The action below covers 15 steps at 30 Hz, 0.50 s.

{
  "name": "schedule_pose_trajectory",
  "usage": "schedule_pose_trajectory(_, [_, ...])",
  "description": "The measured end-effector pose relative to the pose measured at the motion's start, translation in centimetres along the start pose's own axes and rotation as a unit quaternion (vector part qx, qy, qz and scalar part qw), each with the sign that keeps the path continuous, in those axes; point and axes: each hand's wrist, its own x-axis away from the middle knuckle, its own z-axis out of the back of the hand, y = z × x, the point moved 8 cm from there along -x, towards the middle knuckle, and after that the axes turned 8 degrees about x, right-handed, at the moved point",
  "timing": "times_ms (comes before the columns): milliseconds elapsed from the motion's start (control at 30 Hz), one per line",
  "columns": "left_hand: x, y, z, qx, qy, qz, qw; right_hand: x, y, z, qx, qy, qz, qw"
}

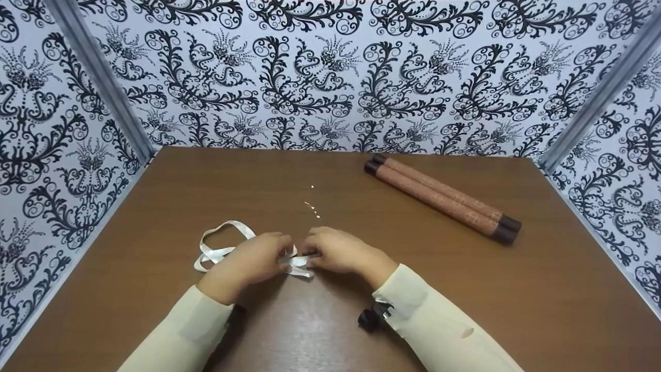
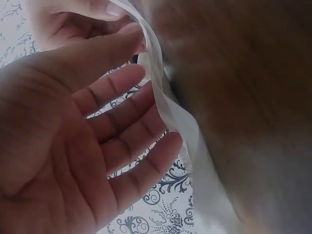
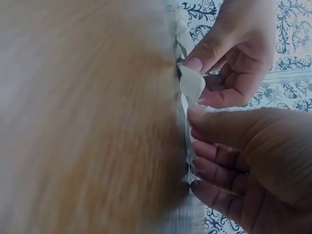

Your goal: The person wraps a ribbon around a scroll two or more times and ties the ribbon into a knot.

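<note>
A flat white ribbon [image 1: 298,262] runs between the two hands near the middle of the brown table. My left hand [image 1: 258,261] pinches it with the thumb; in the right wrist view the ribbon [image 3: 192,84] folds over beside that thumb. Close on the right, my right hand [image 1: 338,251] pinches the ribbon between thumb and fingers, its tips almost meeting the left hand's. The ribbon's remaining length lies in loose loops left of the left hand. In the left wrist view the ribbon [image 2: 180,122] passes along the left fingertips, twisted.
Two brown patterned rolls [image 1: 439,196] with dark ends lie side by side at the back right of the table [image 1: 232,181]. Small white bits [image 1: 313,207] are scattered beyond the hands. Black-and-white patterned walls [image 1: 330,77] enclose the back and sides.
</note>
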Motion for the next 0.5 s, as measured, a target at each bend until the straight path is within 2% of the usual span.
schedule_pose_trajectory(300, [-0.11,0.60,0.46,-0.007,0.027,-0.029,0.9992,-0.29,0.11,-0.56,0.039,-0.007,-0.007,0.9992])
schedule_pose_trajectory(433, [-0.15,0.71,0.25,-0.010,0.021,-0.033,0.9992,-0.19,0.23,-0.45,0.021,-0.002,-0.010,0.9997])
schedule_pose_trajectory(500, [-0.15,0.61,0.05,-0.008,0.012,-0.024,0.9996,-0.12,0.35,-0.26,-0.001,0.002,-0.016,0.9999])
